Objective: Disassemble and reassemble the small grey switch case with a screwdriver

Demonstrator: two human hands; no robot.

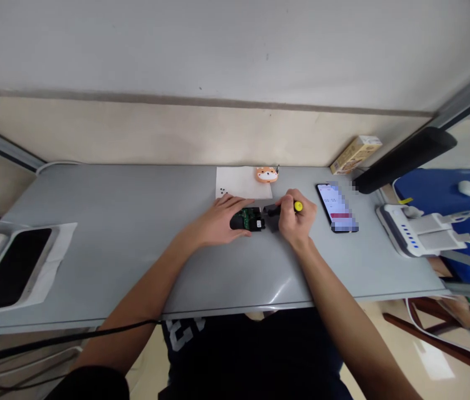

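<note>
Near the middle of the grey table lies a small black device (253, 220) with a green circuit board exposed. My left hand (224, 221) grips it from the left, thumb along the near edge and fingers along the far edge. In my right hand (296, 218) is a screwdriver (274, 211) with a black and yellow handle, its tip pointing left at the device's right end. Whether the tip touches the device I cannot tell. Behind them a white sheet of paper (239, 180) carries several tiny dark screws (223, 191) and an orange animal-faced case (267, 175).
Right of my hand lies a lit phone (335, 206). Farther right stand a white power strip (405, 230) with plugged-in chargers, a black cylinder (405, 161) and a small carton (355, 154). At the left a dark phone (14, 268) rests on paper. A black cable (64, 339) crosses below the table edge.
</note>
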